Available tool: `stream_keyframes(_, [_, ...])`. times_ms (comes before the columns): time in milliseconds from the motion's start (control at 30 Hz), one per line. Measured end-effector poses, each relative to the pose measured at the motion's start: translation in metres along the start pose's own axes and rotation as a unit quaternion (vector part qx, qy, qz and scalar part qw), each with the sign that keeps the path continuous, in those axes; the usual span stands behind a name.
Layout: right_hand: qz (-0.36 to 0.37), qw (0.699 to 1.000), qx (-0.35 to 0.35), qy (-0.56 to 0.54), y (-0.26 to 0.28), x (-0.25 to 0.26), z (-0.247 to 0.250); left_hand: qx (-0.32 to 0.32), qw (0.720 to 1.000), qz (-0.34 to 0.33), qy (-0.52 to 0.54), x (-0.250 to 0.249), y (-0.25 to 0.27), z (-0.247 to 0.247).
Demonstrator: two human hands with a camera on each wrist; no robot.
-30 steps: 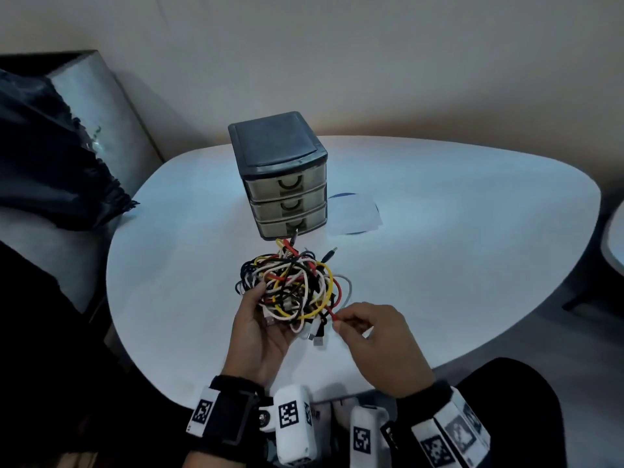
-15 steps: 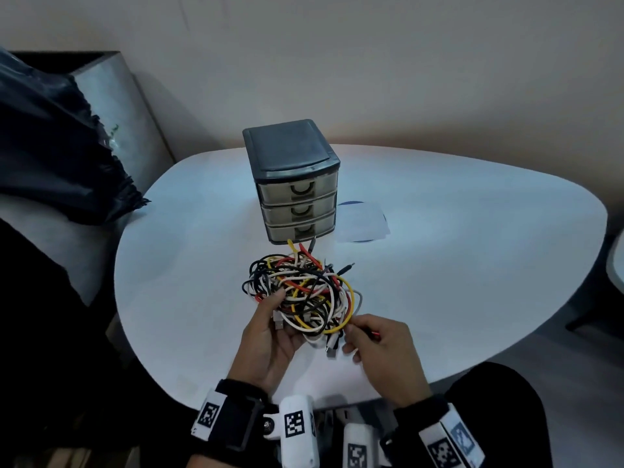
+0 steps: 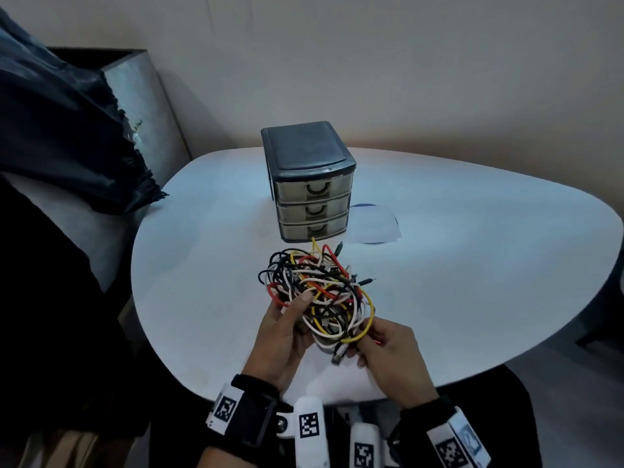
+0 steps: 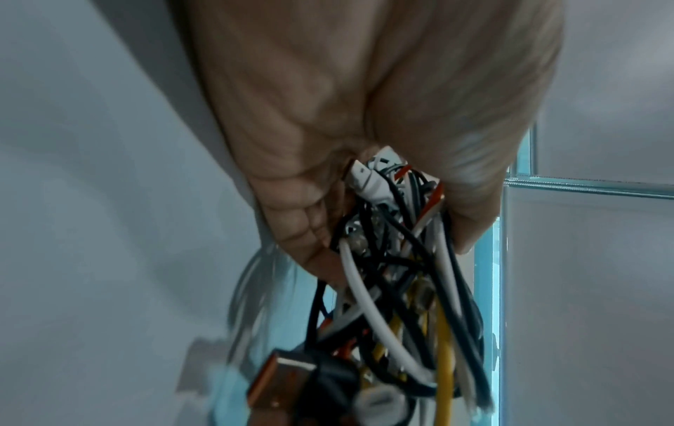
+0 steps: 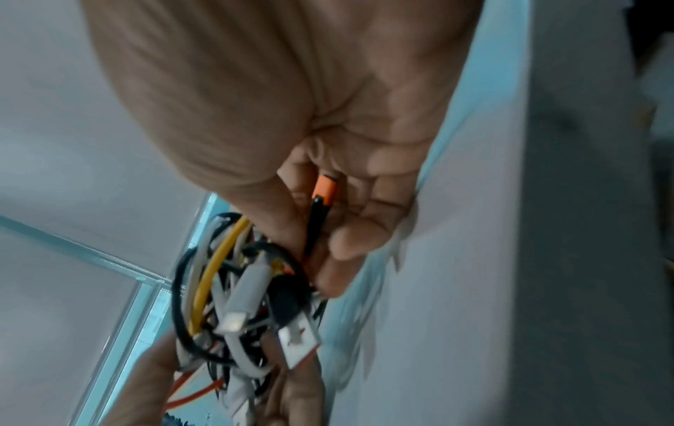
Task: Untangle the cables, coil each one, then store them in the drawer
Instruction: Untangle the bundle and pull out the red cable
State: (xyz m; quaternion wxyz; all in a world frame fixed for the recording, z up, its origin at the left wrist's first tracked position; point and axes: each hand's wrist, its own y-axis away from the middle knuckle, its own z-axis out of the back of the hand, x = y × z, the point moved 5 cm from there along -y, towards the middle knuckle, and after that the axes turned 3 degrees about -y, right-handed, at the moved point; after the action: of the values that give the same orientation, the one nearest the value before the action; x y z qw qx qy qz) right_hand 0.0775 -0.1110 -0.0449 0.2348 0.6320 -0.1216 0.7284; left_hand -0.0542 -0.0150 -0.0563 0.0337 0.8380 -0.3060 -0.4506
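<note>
— Where is the drawer unit?
— On the table, toward its far side, three drawers stacked.
— And the cable tangle?
— Just in front of the unit, held between the left hand on its left and the right hand at its near right edge.
— Anything beside the unit?
— A paper sheet lies flat to its right.

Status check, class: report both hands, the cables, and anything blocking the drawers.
Left hand grips cable tangle. Right hand pinches an orange-tipped plug. All three drawers closed, nothing coiled yet.
</note>
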Motion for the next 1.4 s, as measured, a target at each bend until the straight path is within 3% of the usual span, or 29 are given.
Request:
stream_keyframes(67, [0.045,0.995,-0.070,0.063,0.002,0.011,0.011,-0.015,1.000,-0.006,-0.001,0.000,0.001,0.004])
stream_keyframes(133, [0.120,0.965,-0.192,0.135,0.011,0.038,0.024,-0.026,0.999,-0.016,-0.011,0.002,0.004,0.002])
stream_keyframes(167, [0.167,0.950,-0.219,0.149,0.016,0.057,0.024,-0.026,0.999,-0.025,-0.016,0.003,0.006,-0.001])
stream_keyframes(233, [0.247,0.937,-0.183,0.168,0.025,0.091,0.008,-0.024,0.997,-0.059,-0.040,0.002,0.011,-0.011])
stream_keyframes(333, [0.286,0.916,-0.095,0.264,0.033,0.115,-0.020,-0.036,0.975,-0.161,-0.147,-0.016,0.025,-0.029])
stream_keyframes(433, [0.286,0.915,-0.085,0.273,0.033,0.119,-0.015,-0.028,0.947,-0.228,-0.222,-0.033,0.035,-0.038])
stream_keyframes(567, [0.334,0.903,-0.086,0.255,0.039,0.123,-0.013,-0.033,0.917,-0.269,-0.291,-0.048,0.042,-0.041])
stream_keyframes(767, [0.266,0.926,-0.062,0.260,0.035,0.111,-0.010,-0.040,0.873,-0.306,-0.377,-0.049,0.045,-0.048])
stream_keyframes(900, [0.234,0.951,-0.032,0.202,0.041,0.123,0.003,-0.067,0.793,-0.351,-0.494,-0.055,0.040,-0.049])
stream_keyframes(1033, [0.131,0.989,0.022,0.060,0.047,0.132,0.014,-0.082,0.716,-0.372,-0.585,-0.058,0.034,-0.052])
stream_keyframes(1133, [0.067,0.997,0.038,0.033,0.050,0.130,0.028,-0.088,0.707,-0.353,-0.606,-0.057,0.027,-0.046])
stream_keyframes(1233, [0.099,0.991,0.009,0.086,0.044,0.119,0.048,-0.101,0.713,-0.271,-0.639,-0.052,0.017,-0.035])
stream_keyframes(1333, [0.113,0.976,-0.029,0.184,0.032,0.097,0.062,-0.090,0.684,-0.219,-0.690,-0.046,0.018,-0.038])
stream_keyframes(1400, [0.100,0.977,-0.027,0.189,0.029,0.086,0.067,-0.074,0.669,-0.204,-0.711,-0.045,0.019,-0.042])
